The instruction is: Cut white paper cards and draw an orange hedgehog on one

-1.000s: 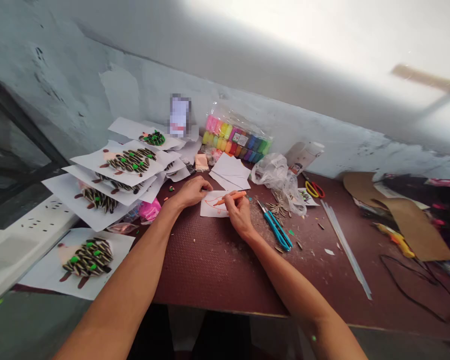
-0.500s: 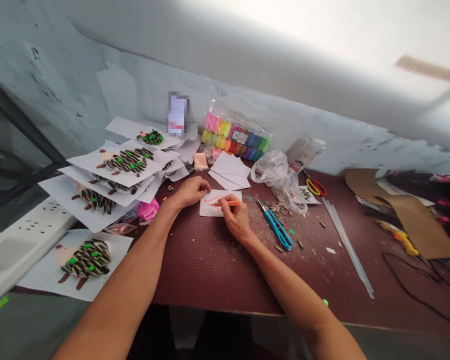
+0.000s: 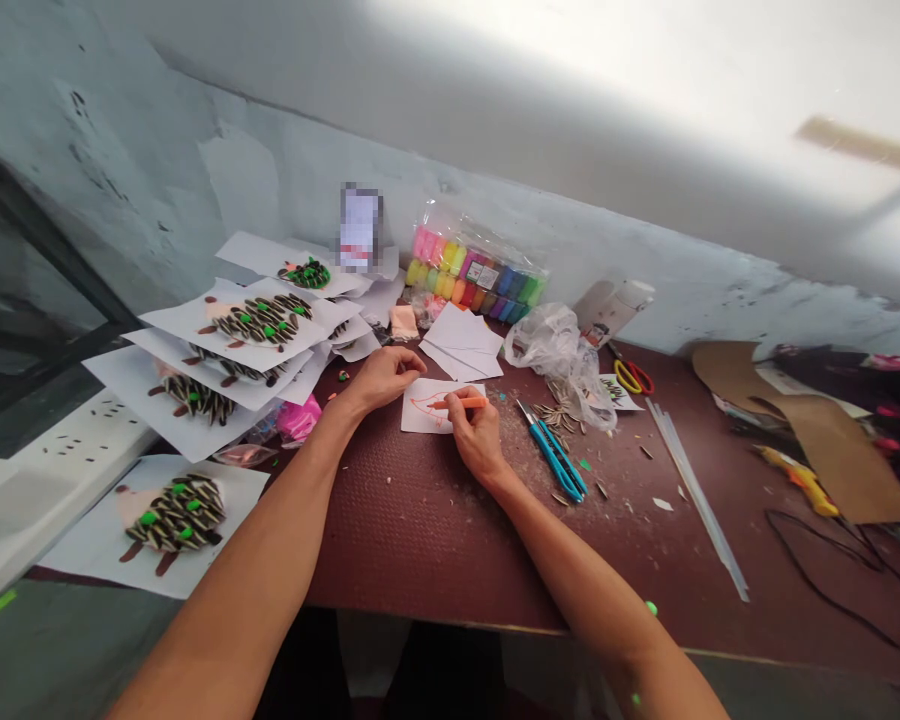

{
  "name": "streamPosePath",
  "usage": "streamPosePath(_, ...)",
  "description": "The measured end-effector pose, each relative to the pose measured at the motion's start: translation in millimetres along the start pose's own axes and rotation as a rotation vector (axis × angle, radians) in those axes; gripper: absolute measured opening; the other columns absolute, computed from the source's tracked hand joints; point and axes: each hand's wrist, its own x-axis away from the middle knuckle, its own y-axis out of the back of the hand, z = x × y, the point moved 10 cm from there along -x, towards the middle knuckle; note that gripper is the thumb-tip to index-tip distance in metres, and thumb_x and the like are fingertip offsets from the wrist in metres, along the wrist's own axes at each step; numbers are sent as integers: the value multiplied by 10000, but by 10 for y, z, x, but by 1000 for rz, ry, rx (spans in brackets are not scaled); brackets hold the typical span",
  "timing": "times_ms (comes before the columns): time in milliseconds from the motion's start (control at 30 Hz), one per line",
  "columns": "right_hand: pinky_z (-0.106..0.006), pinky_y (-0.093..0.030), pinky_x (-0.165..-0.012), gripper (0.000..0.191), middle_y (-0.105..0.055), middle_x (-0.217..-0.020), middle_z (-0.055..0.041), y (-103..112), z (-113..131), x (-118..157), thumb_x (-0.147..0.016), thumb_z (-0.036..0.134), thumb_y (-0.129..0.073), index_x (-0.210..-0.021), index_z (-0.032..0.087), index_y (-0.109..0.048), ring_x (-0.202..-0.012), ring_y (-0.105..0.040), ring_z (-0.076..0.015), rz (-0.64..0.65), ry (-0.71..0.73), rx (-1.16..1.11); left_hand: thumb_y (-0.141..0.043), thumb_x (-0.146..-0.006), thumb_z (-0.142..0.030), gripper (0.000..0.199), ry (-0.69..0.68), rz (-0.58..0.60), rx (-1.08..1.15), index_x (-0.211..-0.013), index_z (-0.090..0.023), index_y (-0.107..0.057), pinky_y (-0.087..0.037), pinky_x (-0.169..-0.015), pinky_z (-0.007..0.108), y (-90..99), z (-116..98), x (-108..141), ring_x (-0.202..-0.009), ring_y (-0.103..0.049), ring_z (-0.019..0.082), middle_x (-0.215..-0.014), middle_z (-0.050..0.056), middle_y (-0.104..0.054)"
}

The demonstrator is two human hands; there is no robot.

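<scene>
While the right hand [image 3: 476, 437] pinches an orange marker [image 3: 465, 403] (on paper [image 3: 420, 420]), the left hand [image 3: 379, 380] curls empty.

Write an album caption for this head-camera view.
Right hand holds an orange marker to a small sheet of paper, left hand beside it, on a maroon table.

Left hand [image 3: 379, 380] palm-down, loosely curled; right hand [image 3: 476, 437] closed in a pen grip
</scene>
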Motion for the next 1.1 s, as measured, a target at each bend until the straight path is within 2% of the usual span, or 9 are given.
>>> streamPosePath(100, -273, -397, -593, 366, -636, -714, -19, -4, 21, 7, -961, 438, -511, -813, 191, -737, -610, -518, -138, 4, 17, 14, -563, -776, -163, 250, 5, -2, 0, -900, -136, -778, -496, -696, 261, 0, -7, 7, -763, -665, 181, -877, 61, -773)
streamPosePath(267, -274, -414, -599, 308, -667, -768, -28, -19, 78, 16, -952, 389, -526, -848, 184, -731, -615, -542, -135, 18, 45, 13, -598, -727, -142, 250, 8, 93, -81, -893, -145, -785, -507, -733, 275, -131, 30, 14, -795, -687, 197, -888, 69, -776)
streamPosePath(367, -274, -421, -612, 266, -676, -807, -30, -50, 106, 12, -939, 377, -555, -873, 185, -728, -626, -551, -133, 41, 42, 41, -608, -718, -139, 255, 15, 112, -90, -898, -151, -788, -514, -773, 278, -165, 67, 3, -847, -701, 206, -919, 71, -784)
streamPosePath(633, -283, -416, -635, 289, -638, -742, -14, -137, 130, -11, -960, 382, -529, -831, 195, -709, -632, -549, -140, 33, 41, 117, -593, -744, -167, 241, 2, 159, -30, -886, -145, -786, -513, -765, 272, -215, 101, -11, -833, -707, 195, -903, 65, -793)
streamPosePath(867, -288, -417, -656, 300, -634, -749, -19, -168, 80, 0, -970, 385, -518, -857, 203, -728, -690, -567, -158, 43, 43, 137, -609, -730, -146, 243, 18, 130, -57, -889, -161, -793, -516, -774, 274, -177, 64, 2, -846, -710, 204, -910, 58, -796)
streamPosePath(1100, -290, -408, -683, 295, -645, -790, -27, -182, 106, -4, -978, 366, -515, -881, 187, -729, -723, -571, -161, 62, 68, 143, -599, -738, -151, 252, 14, 152, -33, -898, -139, -793, -522, -777, 280, -208, 72, -1, -846, -708, 210, -918, 79, -791)
